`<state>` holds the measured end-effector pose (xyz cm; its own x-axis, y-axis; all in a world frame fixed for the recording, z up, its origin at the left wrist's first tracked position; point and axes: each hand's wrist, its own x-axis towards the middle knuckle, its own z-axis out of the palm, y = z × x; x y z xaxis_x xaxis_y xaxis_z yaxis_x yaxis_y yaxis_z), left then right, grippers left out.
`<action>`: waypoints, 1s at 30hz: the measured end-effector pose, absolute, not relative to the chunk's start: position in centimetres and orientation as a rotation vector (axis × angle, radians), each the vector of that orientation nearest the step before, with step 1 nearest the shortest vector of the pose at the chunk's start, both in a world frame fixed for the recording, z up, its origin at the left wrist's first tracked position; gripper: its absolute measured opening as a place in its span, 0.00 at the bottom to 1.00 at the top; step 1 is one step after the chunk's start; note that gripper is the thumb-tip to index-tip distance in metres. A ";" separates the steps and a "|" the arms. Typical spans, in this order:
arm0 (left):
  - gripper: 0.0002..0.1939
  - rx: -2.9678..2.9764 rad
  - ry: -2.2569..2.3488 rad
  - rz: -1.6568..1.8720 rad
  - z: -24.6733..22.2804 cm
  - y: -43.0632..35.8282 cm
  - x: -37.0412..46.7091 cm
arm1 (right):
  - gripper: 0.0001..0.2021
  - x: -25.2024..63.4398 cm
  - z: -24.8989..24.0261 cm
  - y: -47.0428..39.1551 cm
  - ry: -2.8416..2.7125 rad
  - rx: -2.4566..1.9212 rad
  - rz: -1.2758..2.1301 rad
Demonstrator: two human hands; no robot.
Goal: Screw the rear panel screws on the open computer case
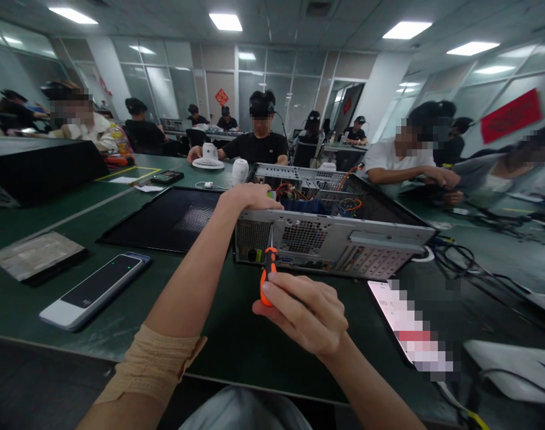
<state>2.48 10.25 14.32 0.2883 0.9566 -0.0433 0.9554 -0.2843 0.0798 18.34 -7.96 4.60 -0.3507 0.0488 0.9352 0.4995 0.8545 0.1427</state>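
From the head, the right hand [305, 310] grips a screwdriver [269, 269] in its fingers [290, 282], aimed at the rear panel [335, 227] of an open desktop computer case [379, 227] back from the tabletop [236, 322]'s near edge, the left hand [253, 196] on its rim, hold unclear: apparently screw work, needing steady alignment.

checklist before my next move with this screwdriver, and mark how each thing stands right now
1. Right hand holding the screwdriver by its handle: ok.
2. Left hand on the computer case, at its top edge: ok.
3. Screwdriver tip seated in a screw: cannot tell, too small to see.
4. Black panel off the case, flat on the table: ok.
5. Orange cable tucked down: not ok, it seems to rise toward the far rim.
6. Phone apart from the screwdriver: ok.
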 end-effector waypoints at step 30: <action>0.48 2.455 1.829 0.029 14.1 10.4 2.5 | 0.14 17.7 3.6 -6.4 -1.994 -0.413 -0.343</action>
